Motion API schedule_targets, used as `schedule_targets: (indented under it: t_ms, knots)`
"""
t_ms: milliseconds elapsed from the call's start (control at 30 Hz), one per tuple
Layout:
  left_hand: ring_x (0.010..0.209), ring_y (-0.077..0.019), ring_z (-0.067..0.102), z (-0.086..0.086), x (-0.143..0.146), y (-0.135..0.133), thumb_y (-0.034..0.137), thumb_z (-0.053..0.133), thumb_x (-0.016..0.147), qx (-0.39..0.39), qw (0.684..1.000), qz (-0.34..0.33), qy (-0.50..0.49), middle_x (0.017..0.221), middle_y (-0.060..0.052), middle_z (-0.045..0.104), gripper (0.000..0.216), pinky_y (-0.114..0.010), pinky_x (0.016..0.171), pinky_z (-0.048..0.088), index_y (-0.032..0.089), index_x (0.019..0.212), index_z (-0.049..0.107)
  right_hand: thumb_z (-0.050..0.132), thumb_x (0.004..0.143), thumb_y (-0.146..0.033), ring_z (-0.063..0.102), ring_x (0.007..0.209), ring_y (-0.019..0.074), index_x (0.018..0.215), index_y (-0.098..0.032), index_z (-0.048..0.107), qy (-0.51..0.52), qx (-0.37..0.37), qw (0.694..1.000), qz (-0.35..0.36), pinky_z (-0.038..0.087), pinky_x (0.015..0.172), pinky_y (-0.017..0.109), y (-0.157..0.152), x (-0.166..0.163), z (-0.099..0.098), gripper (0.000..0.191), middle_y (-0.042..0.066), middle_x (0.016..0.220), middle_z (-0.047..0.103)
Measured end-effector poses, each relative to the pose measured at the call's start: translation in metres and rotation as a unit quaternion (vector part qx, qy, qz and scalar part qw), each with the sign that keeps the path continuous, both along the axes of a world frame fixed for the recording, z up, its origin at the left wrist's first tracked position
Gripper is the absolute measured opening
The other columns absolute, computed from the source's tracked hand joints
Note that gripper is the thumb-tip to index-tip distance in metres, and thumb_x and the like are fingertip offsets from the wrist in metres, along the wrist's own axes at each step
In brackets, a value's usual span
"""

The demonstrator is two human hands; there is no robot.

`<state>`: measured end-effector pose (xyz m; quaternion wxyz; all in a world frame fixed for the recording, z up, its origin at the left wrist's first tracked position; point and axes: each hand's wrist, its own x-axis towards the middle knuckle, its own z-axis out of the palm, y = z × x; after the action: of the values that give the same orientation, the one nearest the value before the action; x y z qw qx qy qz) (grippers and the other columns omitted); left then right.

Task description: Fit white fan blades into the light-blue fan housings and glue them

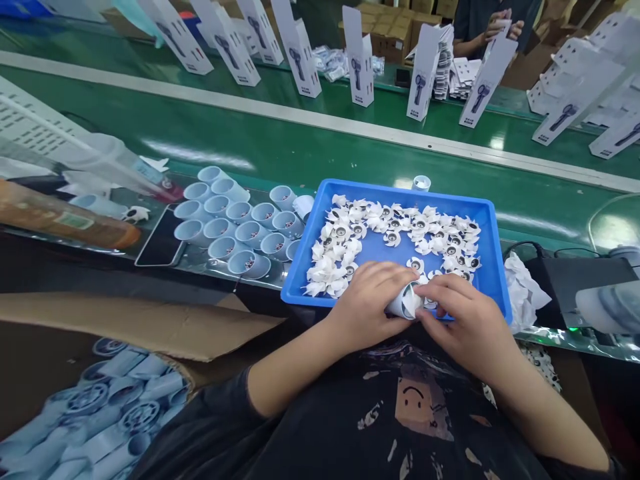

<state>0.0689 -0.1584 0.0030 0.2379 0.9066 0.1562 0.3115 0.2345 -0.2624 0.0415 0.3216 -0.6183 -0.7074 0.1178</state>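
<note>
My left hand (367,300) is wrapped around a light-blue plastic tube (396,307), its open end tilted towards my right hand. A white fan impeller (411,303) sits at the mouth of that tube, partly inside. Thumb and fingers of my right hand (465,313) close on the impeller's edge; how firmly they grip it is hard to see. Both hands are over the front edge of a blue tray (373,252), which holds many loose white fan impellers (333,267) with dark round hubs.
Several light-blue tubes (250,263) stand left of the tray, beside a phone (161,239). One more tube (421,183) is behind it. A carton (200,327) of blue parts lies lower left. White boxes (303,63) line the green conveyor (280,140); a co-worker's hands (503,28) are beyond.
</note>
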Motion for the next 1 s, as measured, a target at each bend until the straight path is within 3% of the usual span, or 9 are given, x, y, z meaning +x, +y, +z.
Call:
schedule_targets:
  t_ms: [100, 333, 433, 500, 633, 733, 867, 1000]
  knots:
    - [0.109, -0.0253, 0.065, -0.001, 0.001, -0.003, 0.026, 0.056, 0.086, 0.022, 1.000, -0.011, -0.004, 0.116, -0.011, 0.070, 0.035, -0.049, 0.104, 0.045, 0.018, 0.121, 0.052, 0.054, 0.093, -0.019, 0.059, 0.075, 0.0184, 0.099, -0.019, 0.067, -0.135, 0.013, 0.991, -0.004, 0.047, 0.058, 0.028, 0.002, -0.007, 0.005, 0.015, 0.008, 0.098, 0.059]
    - [0.103, -0.0222, 0.068, -0.002, 0.006, -0.008, 0.016, 0.057, 0.084, 0.059, 0.996, 0.017, -0.064, 0.109, -0.011, 0.071, 0.036, -0.041, 0.101, 0.051, 0.016, 0.119, 0.051, 0.058, 0.093, -0.024, 0.052, 0.068, 0.0158, 0.085, -0.019, 0.069, -0.129, 0.021, 0.991, -0.024, 0.041, 0.052, 0.025, 0.012, -0.010, -0.003, 0.015, 0.006, 0.089, 0.053]
    - [0.104, -0.0226, 0.068, -0.001, 0.006, -0.005, 0.021, 0.057, 0.086, 0.054, 0.996, 0.019, -0.064, 0.111, -0.010, 0.071, 0.036, -0.042, 0.100, 0.051, 0.018, 0.121, 0.051, 0.052, 0.098, -0.029, 0.057, 0.081, 0.0206, 0.101, -0.020, 0.071, -0.093, 0.028, 0.995, -0.007, 0.053, 0.068, 0.036, 0.010, -0.002, -0.003, 0.021, 0.013, 0.112, 0.055]
    - [0.106, -0.0234, 0.067, 0.000, 0.003, 0.000, 0.029, 0.059, 0.088, 0.049, 0.998, 0.011, -0.041, 0.115, -0.011, 0.070, 0.038, -0.045, 0.102, 0.049, 0.019, 0.124, 0.050, 0.048, 0.101, -0.032, 0.058, 0.101, 0.0253, 0.106, -0.022, 0.071, -0.034, 0.003, 0.999, 0.036, 0.053, 0.085, 0.045, 0.002, 0.008, 0.001, 0.026, 0.014, 0.133, 0.049]
    - [0.118, -0.0291, 0.060, 0.006, -0.008, 0.019, 0.039, 0.068, 0.085, 0.046, 0.998, 0.031, 0.028, 0.128, -0.014, 0.063, 0.051, -0.052, 0.105, 0.044, 0.020, 0.128, 0.050, 0.050, 0.101, -0.038, 0.056, 0.117, 0.0239, 0.099, -0.029, 0.073, 0.118, -0.039, 0.985, 0.121, 0.054, 0.092, 0.036, -0.028, 0.032, 0.004, 0.025, 0.004, 0.137, 0.050]
    - [0.116, -0.0323, 0.057, 0.018, -0.008, 0.049, 0.042, 0.076, 0.075, 0.036, 0.990, 0.090, 0.100, 0.127, -0.012, 0.058, 0.052, -0.052, 0.099, 0.048, 0.022, 0.120, 0.059, 0.055, 0.099, -0.036, 0.061, 0.109, 0.0219, 0.103, -0.031, 0.073, 0.140, 0.015, 0.989, 0.042, 0.055, 0.089, 0.032, -0.048, 0.048, -0.010, 0.019, 0.005, 0.132, 0.055]
    - [0.100, -0.0282, 0.061, 0.038, 0.016, 0.118, 0.043, 0.073, 0.074, -0.019, 0.962, 0.192, 0.195, 0.106, -0.007, 0.057, 0.044, -0.043, 0.090, 0.053, 0.021, 0.111, 0.063, 0.058, 0.097, -0.034, 0.066, 0.097, 0.0184, 0.101, -0.030, 0.073, 0.172, 0.042, 0.982, -0.059, 0.057, 0.085, 0.027, -0.064, 0.059, -0.037, 0.016, 0.007, 0.121, 0.061]
    - [0.117, -0.0252, 0.057, 0.043, 0.055, 0.196, 0.029, 0.064, 0.079, -0.025, 0.903, 0.323, 0.284, 0.131, -0.012, 0.051, 0.053, -0.031, 0.097, 0.048, 0.018, 0.128, 0.047, 0.059, 0.096, -0.038, 0.066, 0.101, 0.0216, 0.101, -0.029, 0.073, 0.211, 0.020, 0.974, -0.075, 0.058, 0.085, 0.029, -0.081, 0.059, -0.048, 0.018, 0.009, 0.116, 0.064]
